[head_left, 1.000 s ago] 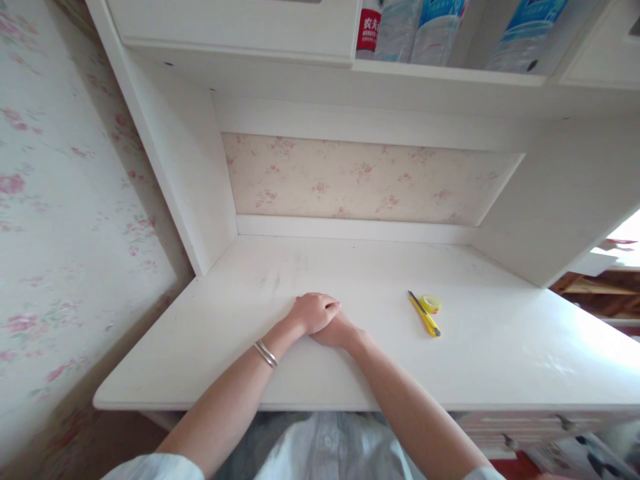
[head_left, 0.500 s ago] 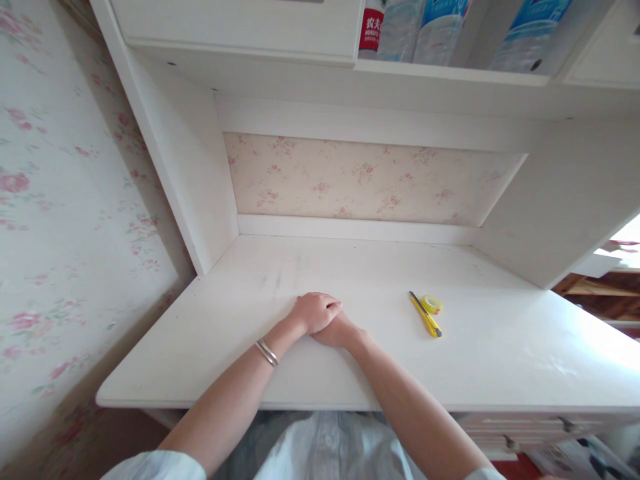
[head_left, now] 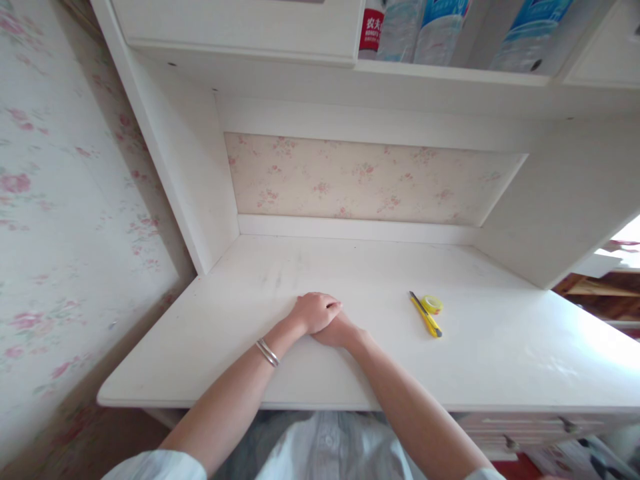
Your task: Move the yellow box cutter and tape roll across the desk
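On the white desk, near its front, my two hands rest one over the other. My left hand lies on top, its fingers closed over my right hand. Most of my right hand and all its fingers are hidden underneath. Two silver bangles circle my left wrist. To the right of the hands, apart from them, lies a yellow utility knife with a dark tip. Touching or just beside it is a small roll of yellow tape.
Above the desk runs a white cabinet, with plastic bottles on its open shelf. White side panels stand left and right. Floral wallpaper covers the left wall. Drawers sit under the desk's right side.
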Tool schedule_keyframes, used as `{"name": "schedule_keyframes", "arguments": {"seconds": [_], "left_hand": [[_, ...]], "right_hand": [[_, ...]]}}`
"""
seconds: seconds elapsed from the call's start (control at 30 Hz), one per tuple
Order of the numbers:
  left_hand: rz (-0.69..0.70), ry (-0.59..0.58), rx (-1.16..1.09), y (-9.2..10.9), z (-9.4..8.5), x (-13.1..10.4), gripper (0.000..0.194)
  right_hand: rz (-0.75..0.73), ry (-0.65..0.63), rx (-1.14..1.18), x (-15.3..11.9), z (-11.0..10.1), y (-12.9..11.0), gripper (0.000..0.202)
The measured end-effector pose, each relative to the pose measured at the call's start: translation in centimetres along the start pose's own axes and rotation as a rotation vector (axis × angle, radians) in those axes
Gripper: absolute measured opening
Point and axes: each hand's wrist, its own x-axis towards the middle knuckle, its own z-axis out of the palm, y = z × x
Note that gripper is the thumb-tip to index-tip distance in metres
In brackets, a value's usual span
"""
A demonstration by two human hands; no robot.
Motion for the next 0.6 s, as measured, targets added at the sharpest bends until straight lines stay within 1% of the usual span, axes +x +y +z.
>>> {"name": "schedule_keyframes", "arguments": {"seconds": [0.37, 0.6], "left_hand": [[-0.035, -0.017, -0.017, 0.44, -0.3, -0.04, 0.039], [-0.034, -0.019, -0.011, 0.53, -0.43, -0.12, 0.04]], "right_hand": [[0.005, 0.008, 0.017, -0.09, 0.04, 0.05, 0.054], [0.019, 0.006, 0.017, -0.01, 0.01, 0.01, 0.054]]}}
